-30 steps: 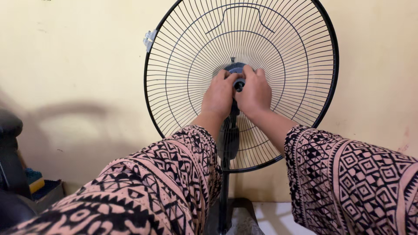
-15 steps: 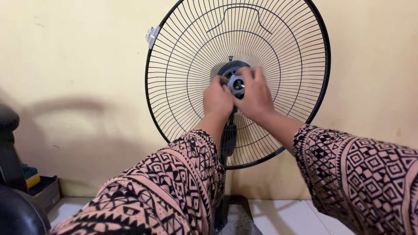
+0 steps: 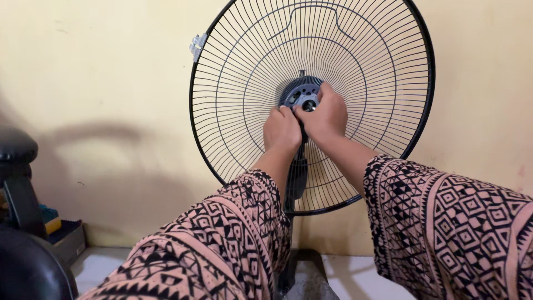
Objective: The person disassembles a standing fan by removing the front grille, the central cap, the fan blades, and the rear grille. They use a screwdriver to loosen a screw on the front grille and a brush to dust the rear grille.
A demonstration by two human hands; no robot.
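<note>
The hub nut [image 3: 308, 103] sits at the centre of the rear fan guard [image 3: 233, 83], on the motor shaft in front of the grey hub plate [image 3: 297, 91]. The right hand [image 3: 327, 116] pinches the nut between thumb and fingers; the left hand [image 3: 282, 129], just beside it, is closed against the plate below the nut. To turn the nut well, the left hand should brace the guard so that it cannot spin while the right twists squarely on the shaft. Below the guard stands the pole [image 3: 286, 244], against a yellow wall [image 3: 100, 78]. A black seat [image 3: 16, 147] is far left of the guard.
</note>
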